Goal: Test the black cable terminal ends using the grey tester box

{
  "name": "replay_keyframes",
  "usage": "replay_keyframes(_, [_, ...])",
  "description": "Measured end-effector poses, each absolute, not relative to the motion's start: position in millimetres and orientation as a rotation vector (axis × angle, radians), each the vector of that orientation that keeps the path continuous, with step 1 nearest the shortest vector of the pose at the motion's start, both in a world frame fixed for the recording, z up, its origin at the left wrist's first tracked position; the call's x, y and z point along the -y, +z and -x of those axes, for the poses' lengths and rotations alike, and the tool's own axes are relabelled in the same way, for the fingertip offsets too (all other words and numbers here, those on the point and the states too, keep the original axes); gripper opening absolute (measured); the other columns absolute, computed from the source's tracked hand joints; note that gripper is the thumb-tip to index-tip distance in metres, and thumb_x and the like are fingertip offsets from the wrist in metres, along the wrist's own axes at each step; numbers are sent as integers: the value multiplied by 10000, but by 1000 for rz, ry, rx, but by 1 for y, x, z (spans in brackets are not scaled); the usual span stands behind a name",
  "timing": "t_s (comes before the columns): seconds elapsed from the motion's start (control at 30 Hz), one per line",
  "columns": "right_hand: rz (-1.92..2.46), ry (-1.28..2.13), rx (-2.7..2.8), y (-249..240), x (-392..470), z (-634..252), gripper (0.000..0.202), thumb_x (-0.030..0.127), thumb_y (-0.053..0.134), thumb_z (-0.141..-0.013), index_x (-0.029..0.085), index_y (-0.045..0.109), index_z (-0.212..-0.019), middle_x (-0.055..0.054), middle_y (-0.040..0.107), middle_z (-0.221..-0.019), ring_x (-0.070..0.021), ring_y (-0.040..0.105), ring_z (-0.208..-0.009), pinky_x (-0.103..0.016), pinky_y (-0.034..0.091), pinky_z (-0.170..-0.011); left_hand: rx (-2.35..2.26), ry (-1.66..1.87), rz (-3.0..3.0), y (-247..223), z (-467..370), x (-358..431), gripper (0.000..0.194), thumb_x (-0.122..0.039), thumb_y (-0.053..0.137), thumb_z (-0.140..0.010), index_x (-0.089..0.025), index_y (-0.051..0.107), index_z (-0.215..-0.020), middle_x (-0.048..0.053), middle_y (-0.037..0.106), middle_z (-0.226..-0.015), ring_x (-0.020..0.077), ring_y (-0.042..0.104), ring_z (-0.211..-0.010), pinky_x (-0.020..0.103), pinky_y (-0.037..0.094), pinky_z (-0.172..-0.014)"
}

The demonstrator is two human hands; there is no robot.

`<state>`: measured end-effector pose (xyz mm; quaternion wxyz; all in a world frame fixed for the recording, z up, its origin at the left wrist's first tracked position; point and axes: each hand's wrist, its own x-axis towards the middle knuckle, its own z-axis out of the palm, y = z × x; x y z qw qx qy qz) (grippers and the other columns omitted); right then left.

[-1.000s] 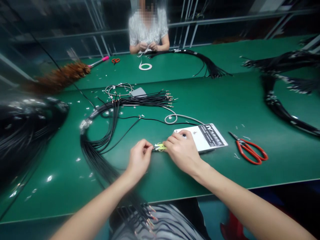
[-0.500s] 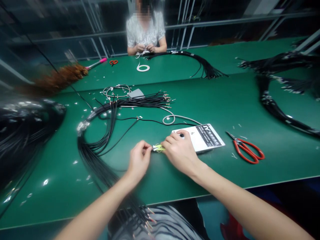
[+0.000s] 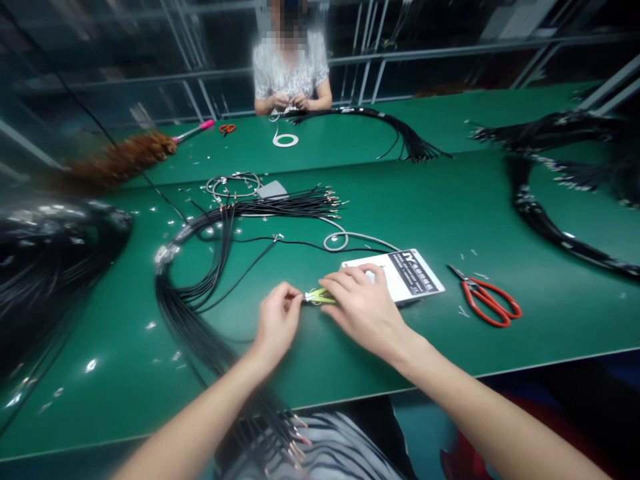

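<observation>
Work looks midway as the left hand (image 3: 277, 317) pinches a black cable (image 3: 305, 298) at a yellow-green clip (image 3: 323, 295) (whether the right hand (image 3: 364, 303) grips, one cannot tell).

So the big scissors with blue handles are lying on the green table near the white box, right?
Not quite: the head view shows the big scissors are red-handled, not blue-handled. They do lie on the green table near the white box.

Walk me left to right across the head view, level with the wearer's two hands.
Cable pile → curved bundle → left hand → yellow-green prongs → right hand → scissors.
</observation>
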<state>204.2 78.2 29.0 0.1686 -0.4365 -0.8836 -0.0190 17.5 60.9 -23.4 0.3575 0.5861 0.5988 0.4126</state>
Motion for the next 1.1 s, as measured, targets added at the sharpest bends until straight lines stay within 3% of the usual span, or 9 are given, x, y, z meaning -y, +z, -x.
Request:
replay_keyframes(0.23, [1348,-58,1893,10,-28,-259,226,148,566,-912,235,602,-1117,-85,703,-1179,-261,604,-1124,-435,407,-966,-1528,1082,-1510,-23,-17,-59,148,-271,567,-877,-178,606,-768,11,652,-725,150,598,-637,217,397,-563])
replay_keyframes(0.4, [1351,-96,1991,-11,-11,-253,251,103,545,-909,230,589,-1121,-75,684,-1257,-266,553,-1249,-462,359,-1036,-1540,1080,-1549,-24,-17,-58,136,-258,558,-881,-176,611,-786,7,641,-719,151,589,-642,223,393,-575])
replay_keyframes(0.57, [1401,-180,1954,-13,-15,-247,233,123,577,-905,232,598,-1110,-43,716,-1203,-263,603,-1198,-508,280,-1105,-1550,1077,-1582,-25,-12,-56,143,-260,557,-870,-178,608,-765,4,627,-728,149,581,-652,228,404,-603])
replay_keyframes(0.73, [1390,-192,1953,-16,-17,-251,223,132,572,-911,234,589,-1109,-37,715,-1202,-263,592,-1205,-518,292,-1104,-1568,1076,-1513,-28,-1,-54,172,-321,548,-865,-183,556,-763,-19,574,-675,124,506,-568,209,348,-539])
replay_keyframes(0.87, [1318,-207,1965,-18,-8,-249,323,143,567,-908,203,547,-1225,-86,678,-1257,-279,549,-1249,-532,318,-1092,-1515,1038,-1447,-31,4,-53,158,-340,506,-876,-183,528,-878,-19,559,-734,105,500,-568,198,358,-533])
replay_keyframes(0.97, [1242,-174,1940,-21,5,-242,380,136,576,-893,164,525,-1268,-133,655,-1273,-287,554,-1243,-538,333,-1086,-1440,962,-1447,-28,8,-52,204,-268,563,-812,-185,516,-993,-37,546,-733,88,492,-547,187,368,-526])
replay_keyframes(1.1, [1030,-146,2028,-34,13,-236,347,113,574,-874,162,568,-1217,-113,704,-1173,-250,631,-1139,-423,462,-989,-1369,825,-1519,-13,27,-57,89,-135,645,-672,-164,585,-730,-58,526,-572,83,452,-501,192,314,-494])
